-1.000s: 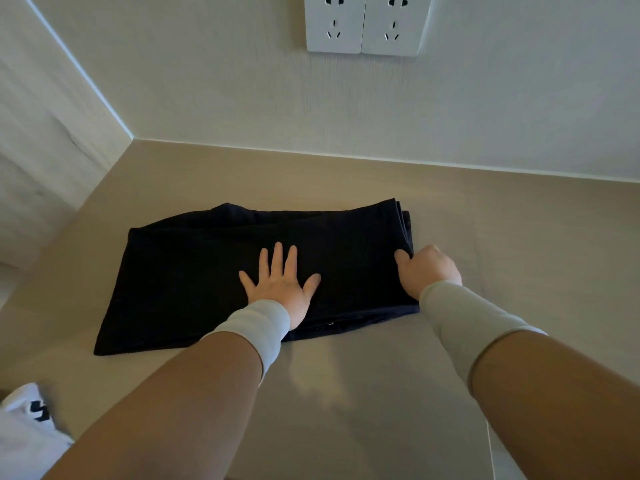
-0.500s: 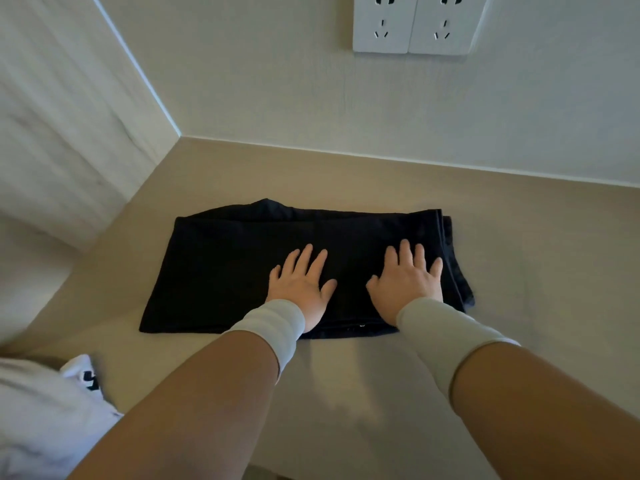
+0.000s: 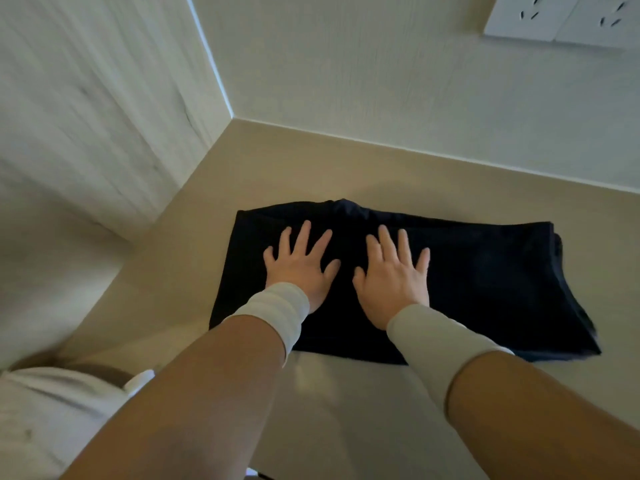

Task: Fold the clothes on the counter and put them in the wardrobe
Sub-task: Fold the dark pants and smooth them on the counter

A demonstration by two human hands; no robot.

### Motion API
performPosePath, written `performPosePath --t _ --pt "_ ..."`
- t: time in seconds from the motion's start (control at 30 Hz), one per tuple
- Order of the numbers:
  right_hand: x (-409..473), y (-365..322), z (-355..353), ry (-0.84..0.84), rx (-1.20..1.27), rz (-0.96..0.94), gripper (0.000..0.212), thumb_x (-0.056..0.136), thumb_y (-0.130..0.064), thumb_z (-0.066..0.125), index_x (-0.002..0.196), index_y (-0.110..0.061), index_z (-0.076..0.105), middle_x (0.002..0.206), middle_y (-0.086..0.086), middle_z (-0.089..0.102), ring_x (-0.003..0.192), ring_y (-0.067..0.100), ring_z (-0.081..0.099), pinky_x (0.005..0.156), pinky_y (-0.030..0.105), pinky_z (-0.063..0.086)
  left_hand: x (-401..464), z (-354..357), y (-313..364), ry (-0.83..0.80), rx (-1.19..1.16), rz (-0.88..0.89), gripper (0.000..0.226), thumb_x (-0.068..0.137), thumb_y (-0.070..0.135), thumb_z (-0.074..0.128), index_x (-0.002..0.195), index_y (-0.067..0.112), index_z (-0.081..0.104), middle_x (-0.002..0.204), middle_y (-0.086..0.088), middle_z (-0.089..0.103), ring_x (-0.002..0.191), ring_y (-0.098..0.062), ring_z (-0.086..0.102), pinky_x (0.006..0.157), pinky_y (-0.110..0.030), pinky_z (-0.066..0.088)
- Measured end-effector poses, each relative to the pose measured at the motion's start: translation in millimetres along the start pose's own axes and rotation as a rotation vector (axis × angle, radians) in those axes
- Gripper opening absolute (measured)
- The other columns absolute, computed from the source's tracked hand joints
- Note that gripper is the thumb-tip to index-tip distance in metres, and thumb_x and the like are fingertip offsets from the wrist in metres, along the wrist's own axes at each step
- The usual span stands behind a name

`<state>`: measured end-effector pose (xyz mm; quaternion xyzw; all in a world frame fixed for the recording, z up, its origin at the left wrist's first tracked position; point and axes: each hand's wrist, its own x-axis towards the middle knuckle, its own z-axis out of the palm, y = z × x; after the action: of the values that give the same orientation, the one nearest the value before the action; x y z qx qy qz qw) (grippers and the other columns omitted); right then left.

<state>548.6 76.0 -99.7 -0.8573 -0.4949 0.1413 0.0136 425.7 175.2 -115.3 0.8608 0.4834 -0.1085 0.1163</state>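
Observation:
A black garment (image 3: 491,282), folded into a wide rectangle, lies flat on the beige counter (image 3: 346,403). My left hand (image 3: 301,268) rests palm down on the left part of the fabric with fingers spread. Beside it, my right hand (image 3: 394,275) lies flat on the middle of the fabric, fingers apart as well. Neither hand grips the cloth. The folded layers show along the garment's right edge.
Pale walls close the counter at the back and left, meeting in a corner (image 3: 232,117). White wall sockets (image 3: 561,22) sit at the upper right. A white garment (image 3: 41,417) lies at the lower left by the counter's front edge.
My right hand let go of the garment's right edge and moved left, flat on the fabric. My left hand slid left too. The view has shifted left.

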Motion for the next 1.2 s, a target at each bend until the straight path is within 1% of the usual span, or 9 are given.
performPosePath --t 0.33,0.47,0.53,0.6,0.7,0.87,0.97,1.13,1.2 --pt "2.3 -55.6 14.4 -0.043 -0.038 0.066 0.074 0.096 -0.062 0.018 0.155 -0.022 -0.002 0.162 0.008 -0.016 0.148 0.033 -0.013 0.117 0.059 -0.001 2.3 -4.3 -75.9 0.018 -0.006 -0.111 0.063 0.098 0.059 0.013 0.152 0.036 -0.009 0.160 0.006 -0.020 0.147 -0.025 -0.018 0.117 -0.055 0.007" --pt "-5.4 -68.9 13.0 -0.175 -0.082 0.003 0.075 0.097 -0.062 0.021 0.155 -0.023 -0.007 0.161 0.004 -0.018 0.148 0.031 -0.015 0.118 0.057 0.001 -11.8 -15.5 -88.8 0.170 -0.231 -0.270 0.069 0.095 0.053 0.043 0.152 0.024 0.016 0.157 -0.009 0.017 0.138 -0.032 0.029 0.107 -0.044 0.034" --pt "2.7 -69.3 -3.6 -0.269 -0.060 0.040 0.076 0.097 -0.058 0.032 0.156 -0.025 -0.003 0.162 0.003 -0.015 0.149 0.032 -0.011 0.118 0.058 0.007 -13.0 -24.0 -100.4 0.185 -0.429 -0.448 0.060 0.091 0.046 0.057 0.136 0.012 0.036 0.131 -0.012 0.047 0.105 -0.031 0.056 0.080 -0.040 0.049" --pt "1.5 -70.7 -17.9 -0.342 0.015 0.093 0.076 0.096 -0.051 0.044 0.156 -0.027 0.004 0.162 0.002 -0.010 0.149 0.032 -0.007 0.116 0.060 0.013 -23.0 -38.0 -111.5 0.010 -0.537 -0.569 0.056 0.086 0.050 0.061 0.121 0.008 0.050 0.102 -0.009 0.062 0.079 -0.027 0.061 0.063 -0.034 0.050" --pt "-4.8 -69.9 -20.0 -0.393 0.132 0.091 0.074 0.093 -0.050 0.051 0.154 -0.026 0.017 0.162 0.006 0.007 0.148 0.033 0.007 0.116 0.054 0.022 -35.7 -53.1 -113.8 -0.251 -0.579 -0.452 0.052 0.088 0.048 0.060 0.117 0.005 0.058 0.110 -0.010 0.063 0.096 -0.031 0.060 0.081 -0.035 0.048" --pt "-19.9 -56.3 -56.4 -0.283 0.682 0.187 0.050 0.096 -0.048 0.048 0.122 -0.007 0.062 0.120 0.010 0.063 0.111 0.029 0.060 0.089 0.034 0.046 -51.6 -112.9 -65.3 -0.172 -1.082 -0.164 0.021 0.086 0.022 0.065 0.106 0.019 0.058 0.115 -0.012 0.065 0.106 -0.033 0.060 0.100 -0.046 0.045" --pt "-32.8 -37.7 -89.3 -0.217 1.198 0.338 0.049 0.094 -0.053 0.048 0.101 -0.007 0.066 0.098 0.008 0.071 0.084 0.026 0.067 0.076 0.034 0.048 -58.0 -144.7 -8.1 -0.171 -1.169 -0.004 0.012 0.087 0.016 0.062 0.098 0.014 0.067 0.107 -0.016 0.068 0.101 -0.031 0.064 0.094 -0.040 0.049" --pt "-56.5 46.0 -144.0 -0.050 1.478 0.349 0.064 0.091 -0.067 0.041 0.101 -0.009 0.067 0.098 0.014 0.074 0.088 0.031 0.069 0.090 0.044 0.053 -66.1 -169.8 109.6 -0.151 -1.216 0.217 0.014 0.072 0.028 0.070 0.065 0.017 0.064 0.074 -0.012 0.063 0.074 -0.025 0.064 0.081 -0.042 0.053" --pt "-62.4 94.2 -150.6 0.017 1.567 0.405 0.068 0.086 -0.070 0.046 0.105 -0.009 0.068 0.097 0.014 0.074 0.087 0.032 0.070 0.089 0.045 0.053 -70.7 -168.1 149.9 -0.288 -1.264 0.261 0.016 0.085 0.029 0.065 0.076 0.015 0.062 0.068 -0.007 0.062 0.062 -0.017 0.065 0.066 -0.028 0.052"
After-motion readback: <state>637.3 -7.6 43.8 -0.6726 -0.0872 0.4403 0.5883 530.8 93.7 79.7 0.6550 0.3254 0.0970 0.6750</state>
